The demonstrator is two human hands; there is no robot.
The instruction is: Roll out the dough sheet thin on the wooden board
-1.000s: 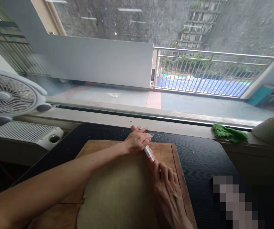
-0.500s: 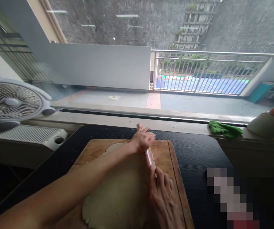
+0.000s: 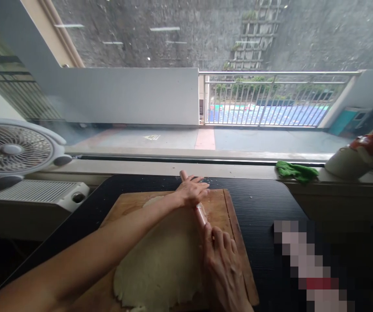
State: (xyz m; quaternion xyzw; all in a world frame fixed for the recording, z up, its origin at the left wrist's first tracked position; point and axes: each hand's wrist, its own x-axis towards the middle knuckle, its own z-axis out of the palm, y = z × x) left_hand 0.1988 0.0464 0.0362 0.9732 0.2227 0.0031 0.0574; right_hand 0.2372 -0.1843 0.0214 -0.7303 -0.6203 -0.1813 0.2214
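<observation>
A broad, flat sheet of pale dough [image 3: 160, 260] lies on a wooden cutting board [image 3: 229, 203], with an uneven edge at the near side. Along its right part runs a slim rolling pin [image 3: 201, 216], slanting away from me. My left hand [image 3: 191, 190] reaches across the dough and rests its palm on the far half of the pin, fingers stretched out and spread to the right. Lower down, my right hand [image 3: 220, 255] is on the pin's near end with bent fingers; their tips are hidden. My left forearm covers part of the dough.
The board sits on a black table [image 3: 264, 208] against a windowsill. A green cloth [image 3: 297, 172] and a pale container [image 3: 347, 162] stand on the sill at right. At left are a white fan [image 3: 12, 147] and a white heater-like unit [image 3: 40, 193]. A pixelated area covers the lower right.
The whole view has shifted slightly. The rolling pin has turned a little, its far end showing more beyond my left hand. Both hands stay on it.
</observation>
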